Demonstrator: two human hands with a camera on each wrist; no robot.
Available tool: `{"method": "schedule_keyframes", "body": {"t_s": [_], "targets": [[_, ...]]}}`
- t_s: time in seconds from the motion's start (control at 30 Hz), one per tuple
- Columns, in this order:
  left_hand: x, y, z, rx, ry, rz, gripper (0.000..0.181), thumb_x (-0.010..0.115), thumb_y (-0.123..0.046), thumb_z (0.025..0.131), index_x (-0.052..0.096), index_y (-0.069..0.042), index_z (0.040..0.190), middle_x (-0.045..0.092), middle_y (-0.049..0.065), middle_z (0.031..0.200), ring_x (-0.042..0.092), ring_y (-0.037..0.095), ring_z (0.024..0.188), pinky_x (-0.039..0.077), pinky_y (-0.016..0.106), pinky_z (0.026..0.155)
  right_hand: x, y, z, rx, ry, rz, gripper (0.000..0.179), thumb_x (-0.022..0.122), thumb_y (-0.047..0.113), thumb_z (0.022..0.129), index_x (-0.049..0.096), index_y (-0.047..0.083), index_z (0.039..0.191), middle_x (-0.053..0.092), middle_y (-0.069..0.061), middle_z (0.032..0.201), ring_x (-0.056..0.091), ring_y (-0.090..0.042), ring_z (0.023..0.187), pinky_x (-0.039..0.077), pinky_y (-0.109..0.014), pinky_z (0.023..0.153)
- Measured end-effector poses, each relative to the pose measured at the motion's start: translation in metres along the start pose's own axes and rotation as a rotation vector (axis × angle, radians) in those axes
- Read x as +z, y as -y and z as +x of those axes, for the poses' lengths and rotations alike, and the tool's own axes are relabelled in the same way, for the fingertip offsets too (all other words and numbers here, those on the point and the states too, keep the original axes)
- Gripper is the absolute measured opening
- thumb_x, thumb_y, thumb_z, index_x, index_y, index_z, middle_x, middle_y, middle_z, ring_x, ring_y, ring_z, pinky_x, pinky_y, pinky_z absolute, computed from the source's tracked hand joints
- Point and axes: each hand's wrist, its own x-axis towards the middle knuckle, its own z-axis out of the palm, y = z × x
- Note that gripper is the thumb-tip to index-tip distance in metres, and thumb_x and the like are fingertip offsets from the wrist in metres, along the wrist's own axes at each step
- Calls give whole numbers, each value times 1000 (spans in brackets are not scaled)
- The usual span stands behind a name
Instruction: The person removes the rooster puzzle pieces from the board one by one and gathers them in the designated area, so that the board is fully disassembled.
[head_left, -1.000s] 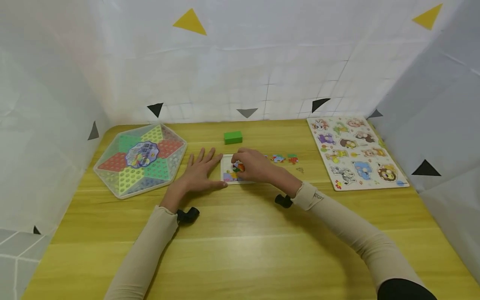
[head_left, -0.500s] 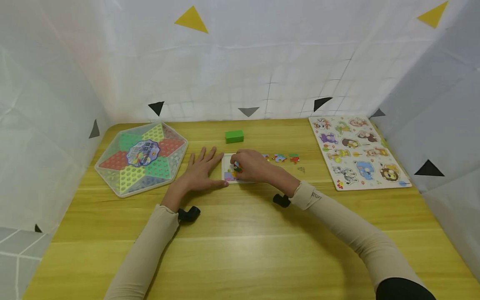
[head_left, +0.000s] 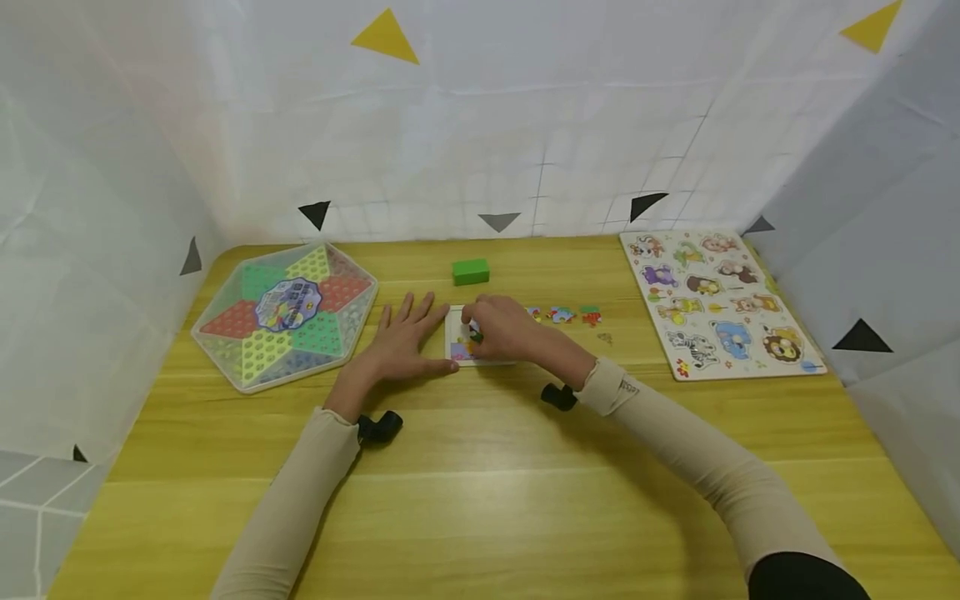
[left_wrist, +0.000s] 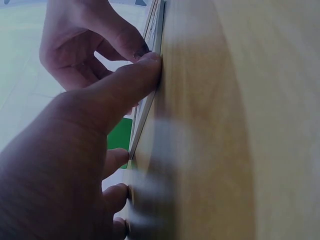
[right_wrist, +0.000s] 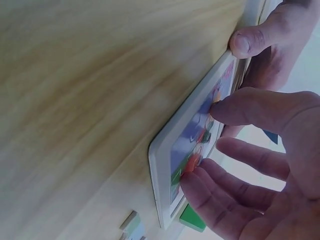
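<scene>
A small jigsaw puzzle in a white frame (right_wrist: 161, 160) lies flat on the table, partly filled with coloured pieces. My left hand (head_left: 401, 346) rests spread at its left side, thumb (left_wrist: 147, 62) against the near left corner. Over the frame, my right hand (head_left: 506, 329) has thumb and fingers curled down, pinching a small green-and-red puzzle piece (right_wrist: 205, 136) at the puzzle's surface. From the head, that hand covers the frame's right half. Loose puzzle pieces (head_left: 561, 315) lie in a row right of the frame.
Behind the frame stands a green block (head_left: 470, 272). A hexagonal Chinese checkers board (head_left: 258, 348) lies to the left. On the right is an animal peg puzzle board (head_left: 708, 308). White sheeting (head_left: 420, 158) rises along the table's back edge.
The right fingertips have shifted slightly over the puzzle, and less of the piece's red and orange shows between them. The left hand stays put; the head view has shifted a little.
</scene>
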Motion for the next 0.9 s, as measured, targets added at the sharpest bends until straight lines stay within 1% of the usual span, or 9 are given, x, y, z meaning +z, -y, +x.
{"method": "schedule_keyframes", "body": {"t_s": [0.2, 0.33, 0.47, 0.57, 0.77, 0.9], "targets": [[0, -2, 2, 2, 2, 1, 105, 62, -73, 83, 17, -21, 162, 1, 9, 168, -10, 37, 151, -9, 63, 114, -1, 0, -1, 7, 3, 1, 42, 85, 22, 78, 72, 6, 114, 60, -6, 96, 54, -19, 78, 47, -33, 66], [-1, -2, 1, 0, 1, 7, 104, 61, -73, 84, 16, -22, 163, 1, 8, 168, -10, 37, 151, -9, 63, 114, -2, 0, -1, 8, 4, 27, 38, 83, 21, 80, 72, 6, 113, 59, -7, 98, 53, -19, 81, 47, -32, 67], [-3, -1, -1, -10, -5, 9, 103, 60, -74, 84, 17, -23, 162, 2, 7, 168, -10, 36, 151, -9, 62, 115, -3, 1, -1, 2, -13, 38, 35, 82, 21, 83, 72, 6, 113, 59, -8, 101, 52, -19, 83, 47, -32, 68], [-2, 0, -1, -13, 2, 8, 103, 59, -75, 84, 17, -24, 163, 1, 7, 168, -11, 35, 151, -10, 61, 115, -2, 2, -1, 5, -25, 34, 35, 82, 22, 83, 71, 6, 112, 57, -7, 101, 52, -19, 84, 47, -32, 69], [-1, -1, 1, -16, 11, 10, 104, 59, -76, 83, 16, -25, 163, 0, 6, 168, -11, 35, 151, -11, 61, 115, 1, -1, -4, 12, -49, 38, 37, 82, 22, 84, 65, 5, 111, 53, -8, 101, 52, -20, 82, 47, -32, 69], [0, 0, 2, -13, 18, 12, 105, 59, -77, 82, 15, -25, 163, -1, 6, 168, -12, 35, 151, -11, 61, 115, 2, -1, -6, 7, -62, 36, 40, 81, 22, 83, 64, 3, 113, 53, -9, 102, 52, -21, 82, 47, -32, 70]]}}
